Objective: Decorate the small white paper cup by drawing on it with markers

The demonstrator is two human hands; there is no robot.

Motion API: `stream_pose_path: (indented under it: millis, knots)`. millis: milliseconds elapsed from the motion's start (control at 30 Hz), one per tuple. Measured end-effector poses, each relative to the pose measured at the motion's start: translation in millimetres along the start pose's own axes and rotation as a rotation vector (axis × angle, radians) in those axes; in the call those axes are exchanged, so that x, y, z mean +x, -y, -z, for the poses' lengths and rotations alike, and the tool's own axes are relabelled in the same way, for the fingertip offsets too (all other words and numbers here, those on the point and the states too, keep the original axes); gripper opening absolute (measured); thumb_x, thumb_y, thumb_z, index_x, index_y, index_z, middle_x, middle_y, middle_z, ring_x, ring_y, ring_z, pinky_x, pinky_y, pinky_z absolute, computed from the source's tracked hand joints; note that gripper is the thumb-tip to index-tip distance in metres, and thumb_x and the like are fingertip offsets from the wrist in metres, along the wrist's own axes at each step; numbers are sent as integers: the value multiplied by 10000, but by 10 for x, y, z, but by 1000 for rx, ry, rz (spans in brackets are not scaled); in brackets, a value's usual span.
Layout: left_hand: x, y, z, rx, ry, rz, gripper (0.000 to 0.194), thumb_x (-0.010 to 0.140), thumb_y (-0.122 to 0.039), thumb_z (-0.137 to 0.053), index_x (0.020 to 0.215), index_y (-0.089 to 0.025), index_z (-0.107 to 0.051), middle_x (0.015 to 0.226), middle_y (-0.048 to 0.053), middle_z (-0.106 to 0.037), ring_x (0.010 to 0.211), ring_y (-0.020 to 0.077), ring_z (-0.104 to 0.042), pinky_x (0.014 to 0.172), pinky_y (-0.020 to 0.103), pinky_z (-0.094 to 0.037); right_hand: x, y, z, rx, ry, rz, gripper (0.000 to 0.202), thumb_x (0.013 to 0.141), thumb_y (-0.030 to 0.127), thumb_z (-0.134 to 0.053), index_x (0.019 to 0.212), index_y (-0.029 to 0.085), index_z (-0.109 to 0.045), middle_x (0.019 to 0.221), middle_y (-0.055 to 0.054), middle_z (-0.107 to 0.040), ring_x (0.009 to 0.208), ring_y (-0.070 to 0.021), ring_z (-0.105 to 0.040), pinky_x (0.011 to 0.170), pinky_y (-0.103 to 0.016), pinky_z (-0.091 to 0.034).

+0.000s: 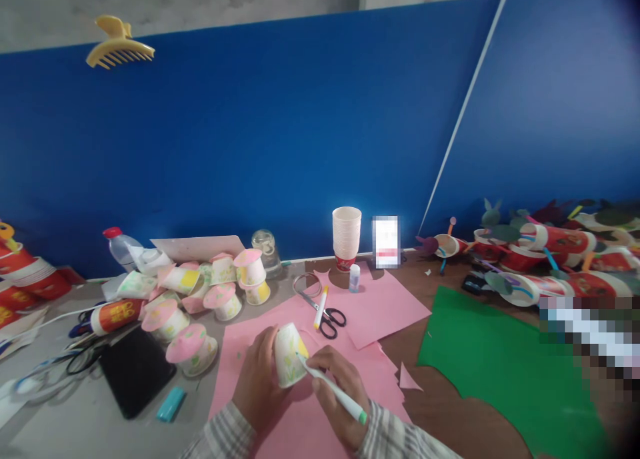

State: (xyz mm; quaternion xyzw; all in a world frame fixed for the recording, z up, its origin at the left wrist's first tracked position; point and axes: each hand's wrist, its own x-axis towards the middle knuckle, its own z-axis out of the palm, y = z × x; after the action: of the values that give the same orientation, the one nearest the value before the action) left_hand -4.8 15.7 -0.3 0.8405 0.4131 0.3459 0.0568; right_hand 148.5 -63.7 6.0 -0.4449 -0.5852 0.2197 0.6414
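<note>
My left hand [259,372] is wrapped around a white paper cup [289,366], tilted on its side above pink paper [290,426]. Yellow and green drawing shows on the cup's wall, and a bit of pink shows at its far left edge. In my right hand [340,392] is a white marker pen [336,394] with a green end, its tip against or very close to the cup beside the yellow patch. Black-handled scissors [331,322] and a white-and-yellow marker [321,307] lie on the pink sheets just beyond. A small glue stick [354,279] stands behind them.
Several decorated cups with pink tops [189,347] crowd the left, near a black tablet [137,371] and a teal cap [171,404]. A cup stack [346,236] stands by the blue partition [280,132]. Green paper [495,359] and red cup figures [560,246] are to the right.
</note>
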Motion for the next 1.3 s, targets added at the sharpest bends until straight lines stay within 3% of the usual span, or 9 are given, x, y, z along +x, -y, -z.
stream_pose_path:
  millis: [833,1300]
  knots:
    - [-34,29,-23,34,-29,-52,795,560,-569,-555,1187,-191,-246,1078,112,-462,981,282,-457,786,447,-428,2,-11,-36,-18,-47,-32,151,708,148,-537,802,219,-631,654,24,-591,558,-154,-572,523,-230,-472]
    - [-26,4,-3,46,-28,-62,802,553,-563,-568,1179,-169,-259,1066,112,-466,969,268,-459,782,417,-440,-7,-22,-17,-3,-7,1,135,726,164,-526,797,204,-634,656,14,-594,563,-156,-575,531,-241,-467]
